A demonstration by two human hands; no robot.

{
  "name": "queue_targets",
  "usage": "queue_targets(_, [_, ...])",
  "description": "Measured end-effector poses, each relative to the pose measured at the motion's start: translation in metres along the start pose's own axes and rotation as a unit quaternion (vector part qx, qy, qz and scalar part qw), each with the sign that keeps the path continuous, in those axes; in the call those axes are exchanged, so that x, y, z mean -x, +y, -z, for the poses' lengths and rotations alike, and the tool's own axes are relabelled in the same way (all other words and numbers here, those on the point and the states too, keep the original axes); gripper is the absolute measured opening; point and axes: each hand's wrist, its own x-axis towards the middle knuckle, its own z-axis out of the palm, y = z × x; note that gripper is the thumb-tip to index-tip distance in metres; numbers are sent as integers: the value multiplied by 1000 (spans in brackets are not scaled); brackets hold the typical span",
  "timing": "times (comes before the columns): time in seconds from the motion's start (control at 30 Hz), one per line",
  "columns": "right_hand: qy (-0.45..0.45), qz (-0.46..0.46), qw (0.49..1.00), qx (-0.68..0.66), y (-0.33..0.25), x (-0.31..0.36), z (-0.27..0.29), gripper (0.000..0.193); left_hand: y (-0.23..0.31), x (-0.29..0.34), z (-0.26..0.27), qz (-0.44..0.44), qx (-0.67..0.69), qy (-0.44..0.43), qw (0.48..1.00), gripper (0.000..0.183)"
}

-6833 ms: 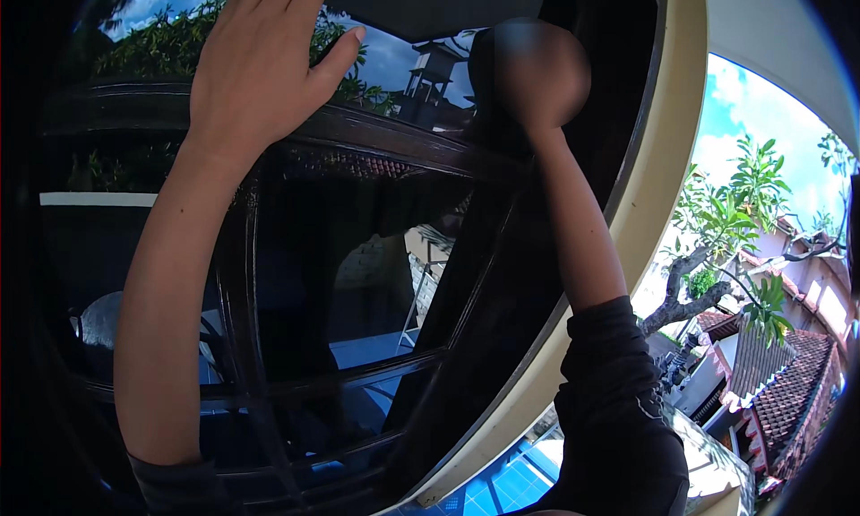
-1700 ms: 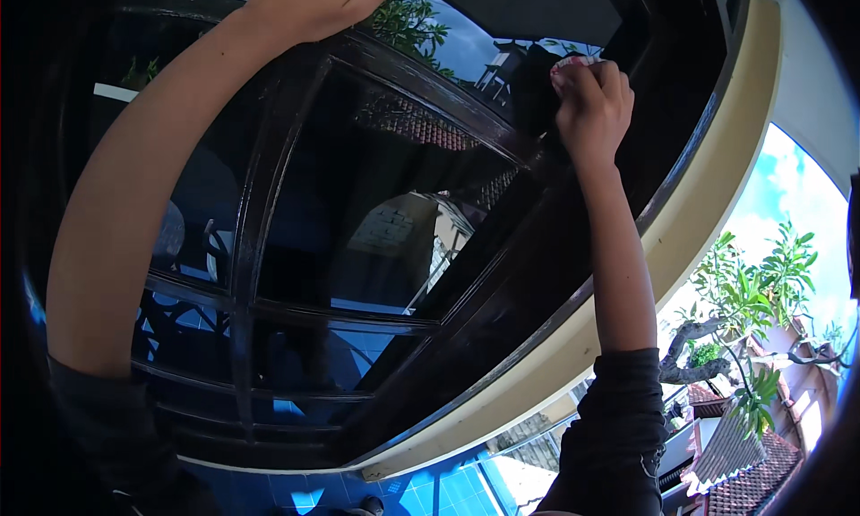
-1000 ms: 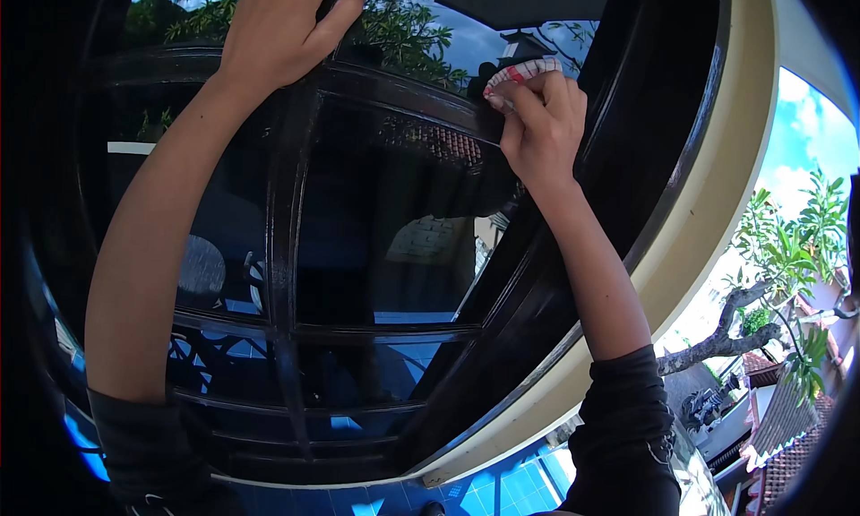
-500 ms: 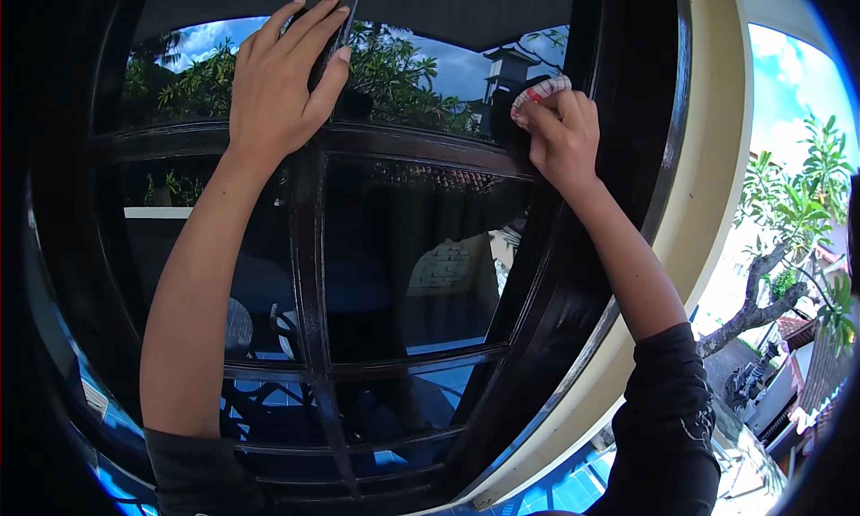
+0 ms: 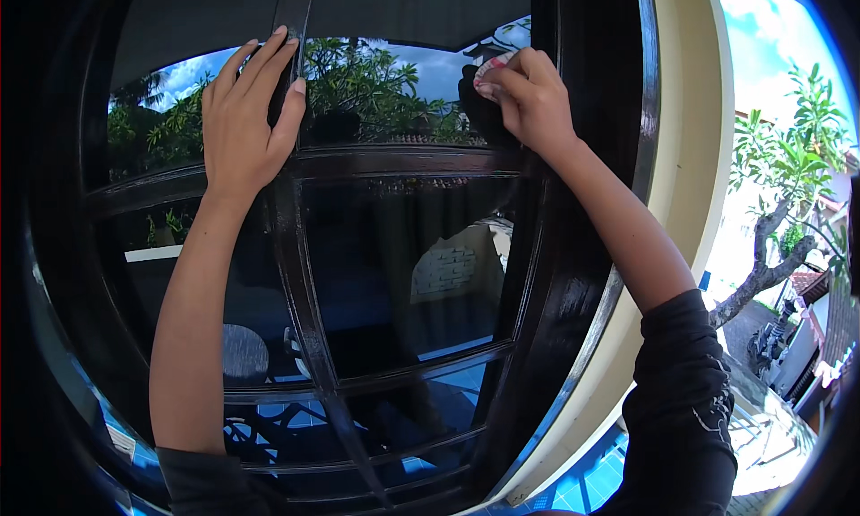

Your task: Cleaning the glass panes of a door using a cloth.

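A dark wooden window (image 5: 305, 274) with glossy bars and several glass panes fills the view. My left hand (image 5: 246, 122) lies flat, fingers spread, against the upright bar and the upper pane. My right hand (image 5: 528, 99) is closed on a small pale cloth with pink marks (image 5: 491, 68), pressed to the upper right pane just above the horizontal bar. Most of the cloth is hidden inside the fist. The glass reflects trees, sky and a blue-tiled floor.
A cream wall edge (image 5: 690, 158) runs down the right of the window frame. Beyond it lie trees (image 5: 788, 158), roofs and a bright sky. Both my forearms rise from the lower edge, with dark sleeves at the elbows.
The view has tilted so the window sits lower and more upright. My right hand with the cloth has slid along the upper right pane. My left hand stays flat on the upright bar.
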Motion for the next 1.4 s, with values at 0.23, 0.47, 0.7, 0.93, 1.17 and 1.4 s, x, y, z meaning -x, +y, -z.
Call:
queue_targets(0.23, [7, -27, 998, -65, -46, 11, -17, 13, 0, 1, 2, 10, 0, -13, 1000, 41])
queue_targets(0.47, [20, -1, 999, -37, -23, -17, -20, 6, -1, -2, 0, 5, -7, -10, 1000, 41])
queue_targets(0.7, [-21, 21, 997, -69, -47, -4, -21, 8, -6, 0, -2, -11, -16, -5, 1000, 40])
queue_targets(0.93, [-55, -79, 992, -84, -23, -41, -13, 12, -10, -6, -1, -3, 12, -35, 999, 40])
queue_targets(1.17, [-77, -31, 990, -114, -68, -27, -30, 14, -17, -3, -9, 35, 49, -66, 996, 42])
queue_targets(1.4, [-81, -71, 991, -81, -26, -55, -11, 11, 21, -31, 33, 145, 49, -264, 952, 39])
